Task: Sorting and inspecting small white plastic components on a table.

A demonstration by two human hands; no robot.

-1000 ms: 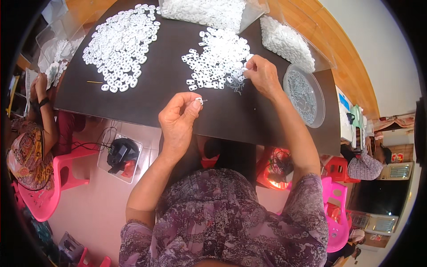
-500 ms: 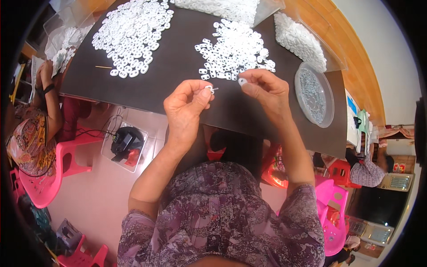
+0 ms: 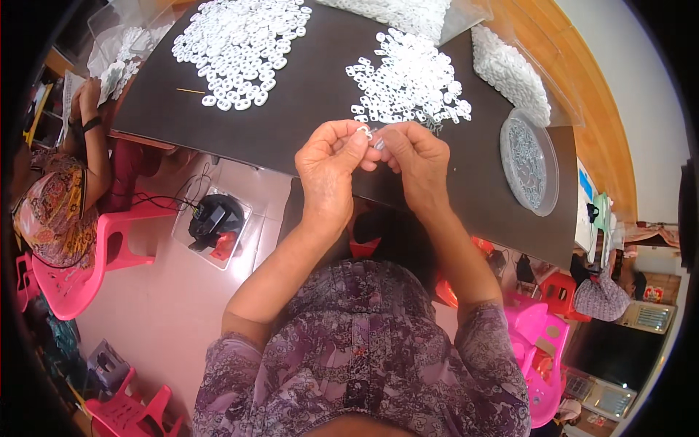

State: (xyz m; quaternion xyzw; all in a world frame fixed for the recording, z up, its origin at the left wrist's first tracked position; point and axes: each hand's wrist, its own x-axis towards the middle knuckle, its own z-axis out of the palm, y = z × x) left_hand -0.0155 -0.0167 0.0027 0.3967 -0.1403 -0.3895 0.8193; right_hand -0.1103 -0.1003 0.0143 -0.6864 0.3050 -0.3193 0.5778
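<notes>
My left hand (image 3: 328, 164) pinches a small white plastic piece (image 3: 365, 132) between thumb and fingers, with a bit of metal beside it. Close against it, my right hand (image 3: 419, 156) grips a small pale piece (image 3: 379, 145), mostly covered by the fingertips. Both hands meet above the near part of the dark table (image 3: 240, 138). Just beyond them lies a pile of small white plastic pieces with holes (image 3: 408, 76). A few grey metal pins (image 3: 432, 124) show at its near edge, behind the right hand.
A heap of white oval pieces (image 3: 240, 54) covers the far left, near a thin yellowish stick (image 3: 191, 91). Clear bags of white pieces (image 3: 510, 69) lie at the back. At right sits a round tub of metal pins (image 3: 547, 197). A person (image 3: 62, 197) sits at left.
My right hand has moved left to meet the left hand, bringing the small pale piece up to the white one. The table and its heaps have shifted rightward in view.
</notes>
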